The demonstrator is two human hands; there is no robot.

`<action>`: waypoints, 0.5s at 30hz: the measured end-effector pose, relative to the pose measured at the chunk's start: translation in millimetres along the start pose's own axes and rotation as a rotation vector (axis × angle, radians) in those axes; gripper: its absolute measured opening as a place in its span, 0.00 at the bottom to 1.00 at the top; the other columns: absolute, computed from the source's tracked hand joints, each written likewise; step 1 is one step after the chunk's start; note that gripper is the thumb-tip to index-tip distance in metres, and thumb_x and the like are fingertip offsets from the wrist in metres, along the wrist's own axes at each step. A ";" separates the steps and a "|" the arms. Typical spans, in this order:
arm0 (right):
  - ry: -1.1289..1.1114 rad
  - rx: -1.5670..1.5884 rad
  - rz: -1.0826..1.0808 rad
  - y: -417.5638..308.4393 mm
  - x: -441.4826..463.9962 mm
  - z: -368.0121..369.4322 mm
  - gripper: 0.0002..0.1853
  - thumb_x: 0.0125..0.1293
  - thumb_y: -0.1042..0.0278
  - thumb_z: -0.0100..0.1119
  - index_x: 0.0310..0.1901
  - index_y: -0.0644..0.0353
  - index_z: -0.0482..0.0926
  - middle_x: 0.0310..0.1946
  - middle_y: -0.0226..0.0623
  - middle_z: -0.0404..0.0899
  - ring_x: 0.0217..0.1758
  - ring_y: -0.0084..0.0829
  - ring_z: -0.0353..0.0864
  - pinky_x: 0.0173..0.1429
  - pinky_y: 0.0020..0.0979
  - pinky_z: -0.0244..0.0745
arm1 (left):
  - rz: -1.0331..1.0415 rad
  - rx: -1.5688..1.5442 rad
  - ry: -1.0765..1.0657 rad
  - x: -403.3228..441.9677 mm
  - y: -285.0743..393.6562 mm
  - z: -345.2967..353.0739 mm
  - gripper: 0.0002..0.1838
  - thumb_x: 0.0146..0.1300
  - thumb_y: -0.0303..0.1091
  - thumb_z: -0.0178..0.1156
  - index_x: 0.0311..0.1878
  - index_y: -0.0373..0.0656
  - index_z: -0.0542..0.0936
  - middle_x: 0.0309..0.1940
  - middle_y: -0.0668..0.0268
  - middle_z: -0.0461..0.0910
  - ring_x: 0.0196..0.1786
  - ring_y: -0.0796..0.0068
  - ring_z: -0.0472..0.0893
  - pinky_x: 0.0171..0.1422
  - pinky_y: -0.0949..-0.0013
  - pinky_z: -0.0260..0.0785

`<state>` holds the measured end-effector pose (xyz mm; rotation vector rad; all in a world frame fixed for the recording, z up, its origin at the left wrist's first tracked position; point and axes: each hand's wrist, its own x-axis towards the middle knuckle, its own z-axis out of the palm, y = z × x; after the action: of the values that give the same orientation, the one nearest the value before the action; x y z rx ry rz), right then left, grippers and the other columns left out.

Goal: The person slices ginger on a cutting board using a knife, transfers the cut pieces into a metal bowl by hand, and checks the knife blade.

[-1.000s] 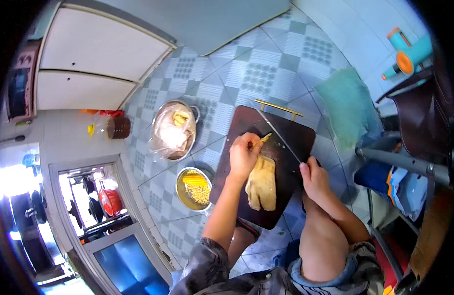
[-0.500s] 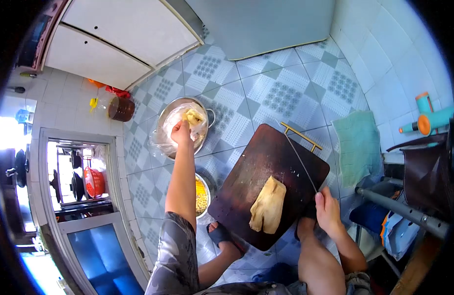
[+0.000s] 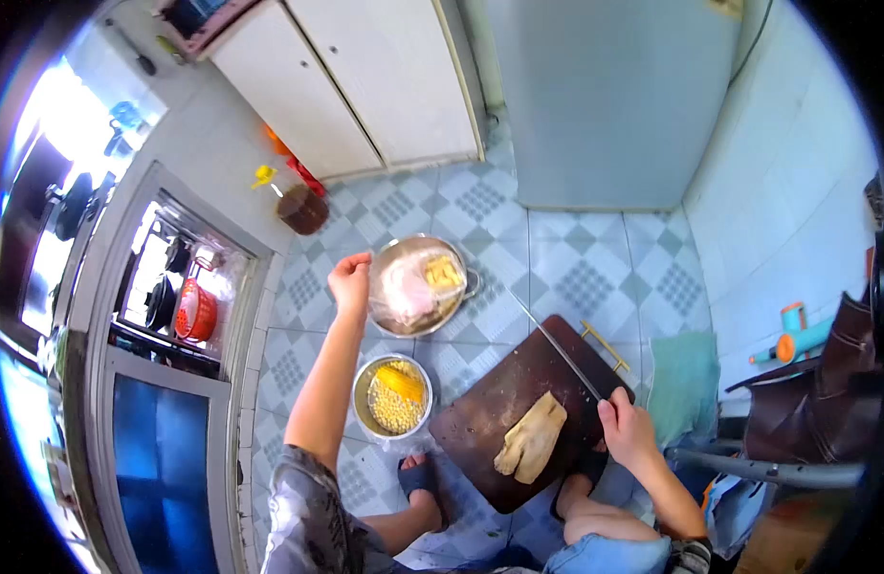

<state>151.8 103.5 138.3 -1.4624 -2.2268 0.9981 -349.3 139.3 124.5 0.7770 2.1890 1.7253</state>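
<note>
On the patterned tile floor (image 3: 576,256), the dark cutting board (image 3: 504,392) bears a pale, flattish food piece (image 3: 532,440), the right hand (image 3: 628,429) curled around a knife (image 3: 560,350) above it, while left of the board the left hand (image 3: 350,279), fingertips pinched together, hovers beside a metal pan (image 3: 394,325).

Patterned tile floor (image 3: 581,249), white cabinet (image 3: 385,81), pale tiled wall (image 3: 786,191), bright window (image 3: 74,115).

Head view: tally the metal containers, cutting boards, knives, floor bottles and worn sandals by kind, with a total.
Metal containers: 2 (pan, bowl)
Cutting board: 1
Knife: 1
Floor bottle: 1
Worn sandals: 2
Total: 7
</note>
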 end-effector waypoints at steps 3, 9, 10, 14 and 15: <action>0.080 0.114 -0.107 -57.3 1.9 -40.1 0.17 0.72 0.53 0.45 0.35 0.60 0.66 0.20 0.55 0.73 0.29 0.64 0.73 0.31 0.55 0.65 | 0.029 -0.103 0.002 -17.8 84.6 -43.9 0.08 0.58 0.24 0.57 0.39 0.38 0.83 0.33 0.68 0.83 0.33 0.82 0.78 0.37 0.76 0.70; 0.017 0.622 -0.207 -148.3 -33.3 -106.0 0.20 0.75 0.47 0.39 0.35 0.57 0.65 0.16 0.33 0.68 0.15 0.28 0.68 0.20 0.33 0.64 | 0.116 -0.282 -0.193 -108.7 195.5 -87.2 0.07 0.57 0.25 0.56 0.38 0.42 0.81 0.35 0.69 0.82 0.40 0.80 0.78 0.43 0.73 0.70; -0.040 0.771 -0.233 -164.0 -44.4 -114.5 0.20 0.75 0.46 0.37 0.35 0.56 0.65 0.16 0.28 0.66 0.15 0.20 0.66 0.19 0.27 0.63 | 0.131 -0.327 -0.230 -126.6 207.4 -92.2 0.07 0.57 0.25 0.56 0.38 0.42 0.81 0.36 0.69 0.82 0.41 0.80 0.78 0.44 0.73 0.70; -0.039 0.943 -0.233 -199.3 -78.2 -123.6 0.38 0.70 0.30 0.28 0.19 0.59 0.65 0.12 0.29 0.62 0.11 0.22 0.65 0.17 0.27 0.68 | 0.067 -0.606 -0.323 -193.6 233.7 -107.5 0.07 0.59 0.26 0.57 0.41 0.42 0.79 0.38 0.67 0.81 0.44 0.77 0.79 0.49 0.71 0.70; -0.109 1.002 -0.246 -195.5 -81.1 -120.0 0.38 0.69 0.28 0.27 0.27 0.60 0.69 0.13 0.29 0.62 0.10 0.22 0.64 0.18 0.28 0.68 | 0.034 -0.703 -0.379 -205.1 231.1 -105.7 0.07 0.60 0.26 0.57 0.42 0.40 0.79 0.39 0.65 0.82 0.44 0.76 0.79 0.50 0.70 0.70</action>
<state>123.4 30.4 368.7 -0.6706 -1.4702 1.7454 -173.9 -23.2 346.9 0.8474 1.2052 1.9710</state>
